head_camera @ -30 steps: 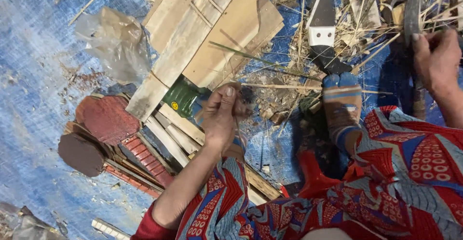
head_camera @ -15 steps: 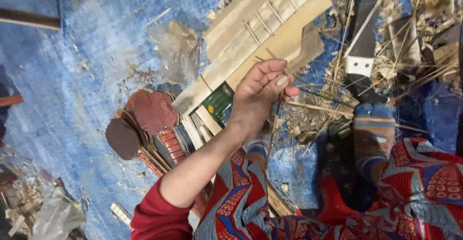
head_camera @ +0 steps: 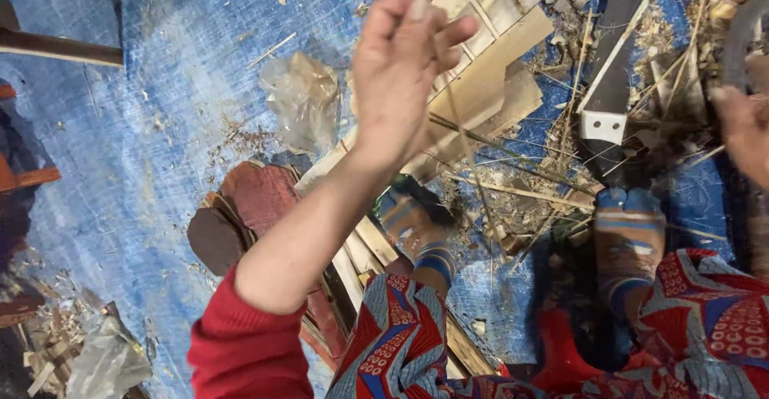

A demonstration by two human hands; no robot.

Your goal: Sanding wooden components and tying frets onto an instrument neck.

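Left hand (head_camera: pixel 398 66) raised over pale flat wood slats (head_camera: pixel 481 86), fingertips pinched together on one thin, straight sliver (head_camera: pixel 465 151) hanging down. Right hand (head_camera: pixel 745 130) blurred at edge; grip impossible to tell. Below, rough blue woven tarp (head_camera: pixel 160 126), one crumpled clear plastic bag (head_camera: pixel 303 98).

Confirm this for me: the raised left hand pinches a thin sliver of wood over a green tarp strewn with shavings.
Not quite. In the head view the tarp is blue, not green. The rest holds: the raised left hand pinches a thin sliver of wood above it, and shavings lie strewn there.
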